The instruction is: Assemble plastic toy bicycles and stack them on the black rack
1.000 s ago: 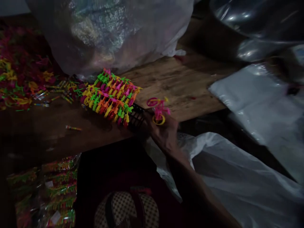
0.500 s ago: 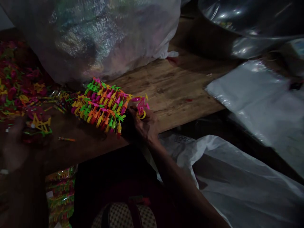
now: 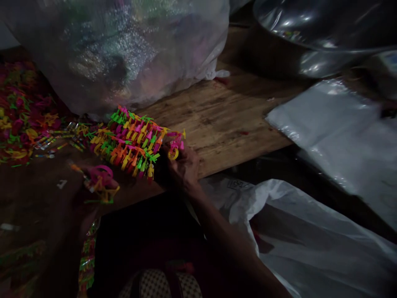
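Rows of small bright plastic toys [image 3: 130, 142] lie lined up on the wooden table. At their right end my right hand [image 3: 186, 165] is closed on a pink and yellow toy [image 3: 175, 147]. My left hand [image 3: 83, 192], dark and blurred, is closed round a pink, yellow and green toy [image 3: 104, 184] with a small striped stick beside it. Thin striped sticks [image 3: 70, 134] lie between the rows and a loose heap of coloured plastic pieces [image 3: 21, 116] at the far left.
A large filled plastic bag [image 3: 124, 49] stands behind the rows on the wooden table [image 3: 223, 116]. A shiny dark basin [image 3: 310, 37] is at the back right. Flat clear bags [image 3: 341, 124] lie at the right, and a white sack [image 3: 294, 231] hangs in front.
My left hand has moved right from beside the heap, carrying the toy, and the striped stick that lay on the table is no longer there. My right hand stays near the row's end.
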`<move>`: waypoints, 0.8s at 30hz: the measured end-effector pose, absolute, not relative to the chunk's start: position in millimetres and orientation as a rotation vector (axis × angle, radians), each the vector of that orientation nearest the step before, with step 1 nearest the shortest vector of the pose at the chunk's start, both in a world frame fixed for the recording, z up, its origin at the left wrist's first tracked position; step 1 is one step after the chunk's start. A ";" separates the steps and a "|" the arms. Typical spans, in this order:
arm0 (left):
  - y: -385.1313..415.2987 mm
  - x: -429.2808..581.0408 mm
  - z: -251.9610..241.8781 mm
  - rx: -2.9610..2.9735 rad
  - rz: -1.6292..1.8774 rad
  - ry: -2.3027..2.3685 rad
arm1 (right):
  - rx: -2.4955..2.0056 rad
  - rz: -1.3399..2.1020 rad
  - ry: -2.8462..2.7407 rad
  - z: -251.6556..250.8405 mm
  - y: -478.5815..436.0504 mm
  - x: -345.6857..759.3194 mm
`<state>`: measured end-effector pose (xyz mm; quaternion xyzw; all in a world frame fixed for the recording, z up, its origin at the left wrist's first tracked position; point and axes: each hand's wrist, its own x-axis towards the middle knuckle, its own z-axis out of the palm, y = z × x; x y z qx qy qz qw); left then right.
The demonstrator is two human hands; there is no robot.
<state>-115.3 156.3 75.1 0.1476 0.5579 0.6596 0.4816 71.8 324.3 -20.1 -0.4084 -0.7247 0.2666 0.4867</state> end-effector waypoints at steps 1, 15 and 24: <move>158.2 -110.8 75.6 0.409 1.576 1.329 | -0.999 0.703 -1.719 -21.6 324.3 71.4; 166.4 -96.8 84.8 0.371 1.428 1.355 | -1.074 0.600 -2.003 -13.7 326.2 70.2; 183.8 -83.6 88.9 0.336 1.447 1.377 | -1.069 0.834 -1.769 -23.2 324.1 72.2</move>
